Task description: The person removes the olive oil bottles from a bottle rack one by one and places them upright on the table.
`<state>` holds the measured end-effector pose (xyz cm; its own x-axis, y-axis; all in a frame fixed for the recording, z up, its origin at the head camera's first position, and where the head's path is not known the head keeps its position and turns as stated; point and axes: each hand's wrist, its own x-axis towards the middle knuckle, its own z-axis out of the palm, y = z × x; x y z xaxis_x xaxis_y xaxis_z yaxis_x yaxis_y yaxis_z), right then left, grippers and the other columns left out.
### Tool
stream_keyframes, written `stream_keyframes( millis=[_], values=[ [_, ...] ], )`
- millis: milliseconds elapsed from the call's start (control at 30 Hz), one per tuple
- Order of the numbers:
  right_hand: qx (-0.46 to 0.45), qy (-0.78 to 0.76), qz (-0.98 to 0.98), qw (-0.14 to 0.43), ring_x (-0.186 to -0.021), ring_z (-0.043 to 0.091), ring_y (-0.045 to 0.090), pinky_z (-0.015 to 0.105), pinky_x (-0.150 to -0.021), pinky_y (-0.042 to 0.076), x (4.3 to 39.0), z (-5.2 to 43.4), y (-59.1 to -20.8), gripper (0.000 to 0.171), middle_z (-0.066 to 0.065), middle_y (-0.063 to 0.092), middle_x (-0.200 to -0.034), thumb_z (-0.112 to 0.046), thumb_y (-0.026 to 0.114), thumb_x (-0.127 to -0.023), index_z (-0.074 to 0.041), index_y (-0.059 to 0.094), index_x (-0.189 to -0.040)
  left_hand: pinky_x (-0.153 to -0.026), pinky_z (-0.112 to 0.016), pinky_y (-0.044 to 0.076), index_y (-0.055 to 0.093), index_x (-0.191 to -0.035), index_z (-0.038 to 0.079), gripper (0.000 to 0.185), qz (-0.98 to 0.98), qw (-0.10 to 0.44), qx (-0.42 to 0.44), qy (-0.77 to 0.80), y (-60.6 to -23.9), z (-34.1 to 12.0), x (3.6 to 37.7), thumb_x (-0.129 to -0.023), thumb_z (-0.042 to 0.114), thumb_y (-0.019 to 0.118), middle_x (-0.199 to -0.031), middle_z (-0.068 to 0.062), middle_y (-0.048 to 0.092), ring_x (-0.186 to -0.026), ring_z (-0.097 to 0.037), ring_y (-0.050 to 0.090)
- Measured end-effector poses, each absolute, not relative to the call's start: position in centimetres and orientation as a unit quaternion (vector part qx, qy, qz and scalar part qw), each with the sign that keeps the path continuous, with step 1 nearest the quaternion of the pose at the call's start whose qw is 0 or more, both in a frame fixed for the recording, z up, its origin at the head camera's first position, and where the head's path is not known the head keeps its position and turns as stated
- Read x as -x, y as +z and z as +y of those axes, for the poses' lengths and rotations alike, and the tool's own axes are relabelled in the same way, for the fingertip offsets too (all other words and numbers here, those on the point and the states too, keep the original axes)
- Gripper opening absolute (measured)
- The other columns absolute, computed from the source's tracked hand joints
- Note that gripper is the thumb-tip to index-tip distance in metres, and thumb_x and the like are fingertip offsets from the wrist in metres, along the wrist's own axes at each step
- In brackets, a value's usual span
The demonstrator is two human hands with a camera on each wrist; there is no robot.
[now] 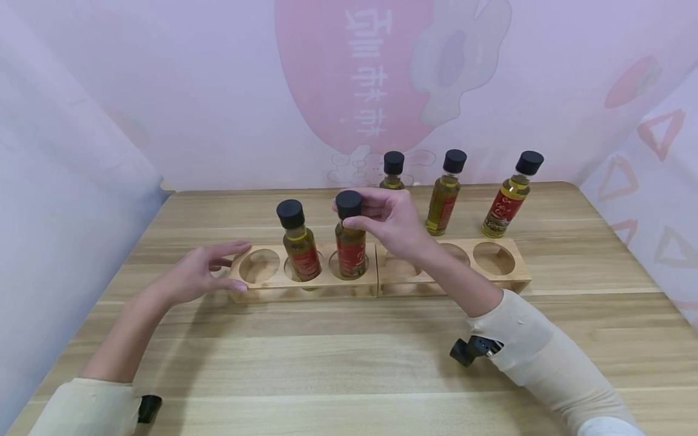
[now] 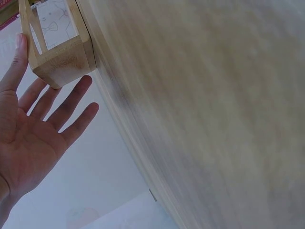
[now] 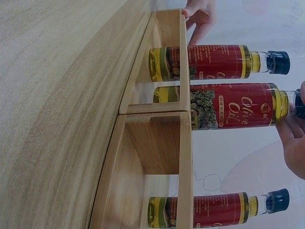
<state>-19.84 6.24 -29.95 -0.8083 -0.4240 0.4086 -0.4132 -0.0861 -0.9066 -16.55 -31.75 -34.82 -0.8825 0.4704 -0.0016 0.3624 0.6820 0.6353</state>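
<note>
My right hand (image 1: 395, 223) pinches an olive oil bottle (image 1: 351, 251) near its black cap, its base down in the third hole from the left of a wooden rack (image 1: 275, 289). In the right wrist view this bottle (image 3: 233, 106) shows a red label reading "Olive Oil". Another bottle (image 1: 302, 251) stands in the second hole, just to its left. My left hand (image 1: 193, 272) holds the rack's left end, thumb at the front corner and index finger at the back. From the left wrist, the other fingers of that hand (image 2: 33, 138) look spread and fairly straight.
Behind the rack stand more bottles: one (image 1: 392, 166) partly hidden by my right hand, one (image 1: 444, 203) in the middle and one (image 1: 506, 203) to the right. A second wooden rack (image 1: 455, 284) adjoins the first, without bottles in its visible holes. A printed curtain (image 1: 218, 91) hangs behind the table (image 1: 316, 357).
</note>
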Motion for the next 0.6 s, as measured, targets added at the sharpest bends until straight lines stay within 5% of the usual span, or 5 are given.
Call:
stream_keyframes(
  millis=[267, 600],
  values=[
    [0.302, -0.676, 0.672, -0.006, -0.109, 0.033, 0.073, 0.037, -0.096, 0.060, 19.7, 6.4, -29.2, 0.043, 0.026, 0.073, -0.118, 0.015, 0.073, -0.088, 0.012, 0.065, -0.130, -0.100, -0.064, 0.052, 0.049, -0.149, -0.008, 0.080, 0.912, 0.078, -0.232, 0.328, -35.0, -31.7, 16.6, -0.083, 0.017, 0.088, -0.155, -0.031, 0.044, -0.117, -0.050, 0.064],
    [0.302, -0.661, 0.686, -0.030, -0.101, 0.017, 0.076, 0.035, -0.094, 0.062, 19.9, 6.7, -28.8, 0.041, 0.028, 0.073, -0.116, 0.015, 0.073, -0.089, 0.014, 0.065, -0.129, -0.101, -0.063, 0.052, 0.049, -0.149, -0.007, 0.080, 0.914, 0.080, -0.226, 0.328, -34.9, -31.7, 16.7, -0.084, 0.018, 0.088, -0.156, -0.030, 0.043, -0.118, -0.050, 0.064]
  ],
)
